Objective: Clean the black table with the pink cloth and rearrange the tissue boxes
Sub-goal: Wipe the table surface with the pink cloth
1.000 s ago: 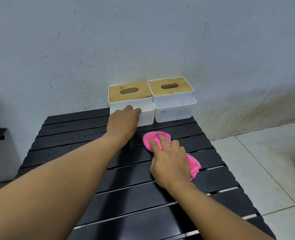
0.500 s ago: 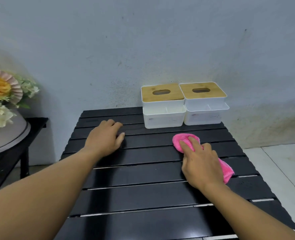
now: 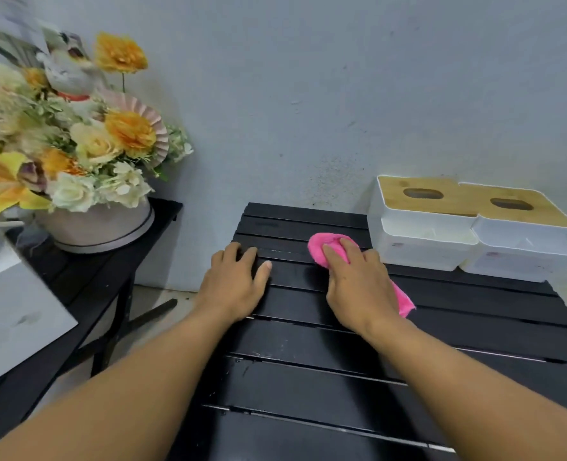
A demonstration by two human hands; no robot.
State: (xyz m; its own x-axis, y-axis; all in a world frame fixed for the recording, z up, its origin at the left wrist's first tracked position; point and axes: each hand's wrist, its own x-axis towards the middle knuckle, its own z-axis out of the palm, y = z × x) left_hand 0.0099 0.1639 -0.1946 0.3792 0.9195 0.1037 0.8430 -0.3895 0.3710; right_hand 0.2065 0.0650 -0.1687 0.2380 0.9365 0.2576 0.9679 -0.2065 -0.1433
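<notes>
Since 0.5 s ago my right hand [image 3: 358,287] has slid the pink cloth [image 3: 325,244] from in front of the tissue boxes [image 3: 421,247] to just left of them, fingers flat, pressing it on the black table [image 3: 308,387]. My left hand [image 3: 235,284] lies flat, fingers apart, further left of the boxes. Wiping step imo; next needs firm strokes on slats farther from the boxes.
</notes>
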